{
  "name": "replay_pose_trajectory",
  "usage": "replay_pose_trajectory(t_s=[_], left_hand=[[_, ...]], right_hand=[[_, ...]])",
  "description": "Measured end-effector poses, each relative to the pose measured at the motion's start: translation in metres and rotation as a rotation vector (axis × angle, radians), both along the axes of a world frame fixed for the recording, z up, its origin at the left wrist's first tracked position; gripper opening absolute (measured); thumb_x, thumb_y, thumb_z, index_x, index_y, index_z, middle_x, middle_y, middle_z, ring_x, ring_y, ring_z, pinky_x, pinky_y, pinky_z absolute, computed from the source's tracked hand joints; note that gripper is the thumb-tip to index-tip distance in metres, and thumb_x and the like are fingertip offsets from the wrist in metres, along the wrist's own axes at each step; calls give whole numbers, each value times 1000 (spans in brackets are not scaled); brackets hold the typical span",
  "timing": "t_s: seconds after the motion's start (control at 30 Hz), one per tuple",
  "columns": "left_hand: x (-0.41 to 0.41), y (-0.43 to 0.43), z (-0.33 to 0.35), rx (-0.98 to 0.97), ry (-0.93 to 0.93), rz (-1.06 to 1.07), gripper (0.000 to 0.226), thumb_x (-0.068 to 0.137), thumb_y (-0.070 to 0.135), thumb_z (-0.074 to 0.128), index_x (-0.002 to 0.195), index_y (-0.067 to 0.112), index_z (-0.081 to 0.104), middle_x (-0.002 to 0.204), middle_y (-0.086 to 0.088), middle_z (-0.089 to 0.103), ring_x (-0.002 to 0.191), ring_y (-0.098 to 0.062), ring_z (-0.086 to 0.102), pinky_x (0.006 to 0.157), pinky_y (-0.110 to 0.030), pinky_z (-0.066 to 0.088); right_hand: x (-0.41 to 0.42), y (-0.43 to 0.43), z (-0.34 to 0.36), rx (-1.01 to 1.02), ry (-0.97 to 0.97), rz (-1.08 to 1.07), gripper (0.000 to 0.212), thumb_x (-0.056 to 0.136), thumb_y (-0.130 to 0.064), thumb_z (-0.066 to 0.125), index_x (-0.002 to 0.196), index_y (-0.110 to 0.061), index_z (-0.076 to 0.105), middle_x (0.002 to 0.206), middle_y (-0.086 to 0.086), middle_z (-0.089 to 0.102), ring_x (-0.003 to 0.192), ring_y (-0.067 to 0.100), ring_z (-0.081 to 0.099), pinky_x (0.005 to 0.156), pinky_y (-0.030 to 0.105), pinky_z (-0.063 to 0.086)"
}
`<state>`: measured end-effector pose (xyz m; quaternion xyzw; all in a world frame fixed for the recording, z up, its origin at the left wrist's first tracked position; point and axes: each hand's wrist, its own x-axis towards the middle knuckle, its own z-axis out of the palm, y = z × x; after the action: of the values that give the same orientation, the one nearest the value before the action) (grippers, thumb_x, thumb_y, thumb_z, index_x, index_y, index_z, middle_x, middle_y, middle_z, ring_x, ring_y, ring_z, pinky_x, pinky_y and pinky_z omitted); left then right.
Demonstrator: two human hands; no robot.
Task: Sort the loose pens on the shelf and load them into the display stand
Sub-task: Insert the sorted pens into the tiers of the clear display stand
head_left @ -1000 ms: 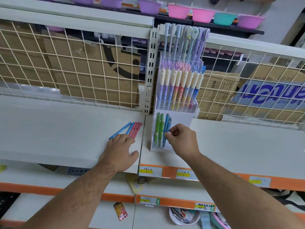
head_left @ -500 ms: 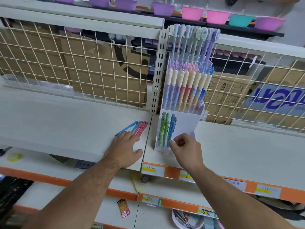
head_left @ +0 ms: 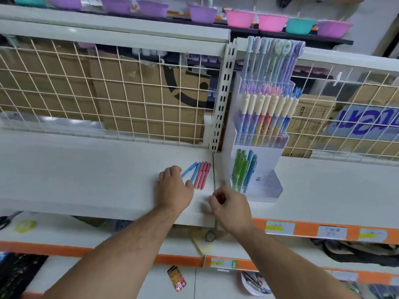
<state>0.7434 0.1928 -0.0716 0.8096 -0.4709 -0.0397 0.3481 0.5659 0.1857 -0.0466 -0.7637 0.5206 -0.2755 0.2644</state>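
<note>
Several loose pens, two blue (head_left: 192,171) and three pink (head_left: 203,175), lie side by side on the white shelf (head_left: 86,169). My left hand (head_left: 173,188) rests flat on the shelf, its fingertips against the blue pens. To their right stands a tiered clear display stand (head_left: 268,189). Its lowest tier holds green and blue pens (head_left: 244,169), and pastel pens (head_left: 266,117) fill the tiers above. My right hand (head_left: 230,206) hovers over the shelf's front edge, between the loose pens and the stand. Its fingers are curled, it is blurred, and I see nothing in it.
A wire grid (head_left: 108,93) backs the shelf, with cardboard boxes (head_left: 151,100) behind it. A slotted metal upright (head_left: 222,98) stands just left of the stand. Coloured plastic bowls (head_left: 239,18) line the top shelf. Orange price strips (head_left: 302,229) run along the shelf fronts below.
My right hand has left the stand's lowest tier and moved left and toward me, to the shelf's front edge. The left hand stays by the loose pens. My view has shifted left.
</note>
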Motion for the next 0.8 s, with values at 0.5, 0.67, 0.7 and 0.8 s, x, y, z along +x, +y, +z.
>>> replay_pose_trajectory(t_s=[0.5,0.67,0.7,0.8], left_hand=[[36,-11,-12,215,-174,-162,38,90,32,49,125,18,58,122,-2,54,111,-24,48,96,-36,44],[34,-13,-11,221,-282,-144,38,98,45,43,119,16,56,117,-5,56,108,-24,50,92,-36,43],[34,-13,-11,225,-303,-144,38,99,46,43,118,16,56,116,-5,56,108,-24,50,91,-36,43],[33,-14,-9,228,-310,-114,31,100,41,45,113,14,55,112,-6,60,105,-24,55,85,-34,45]], right_hand=[[44,-7,-13,140,-92,-224,14,89,-30,60,84,-20,69,76,-6,69,74,11,63,63,26,47],[48,-7,-12,148,-98,-249,15,87,-33,62,83,-20,69,74,-6,69,74,14,64,70,29,53],[48,-6,-12,151,-98,-252,15,87,-32,62,84,-20,69,75,-7,69,74,13,64,70,29,53],[48,-7,-11,160,-101,-255,16,88,-32,63,84,-19,69,75,-7,68,74,13,64,68,28,51]])
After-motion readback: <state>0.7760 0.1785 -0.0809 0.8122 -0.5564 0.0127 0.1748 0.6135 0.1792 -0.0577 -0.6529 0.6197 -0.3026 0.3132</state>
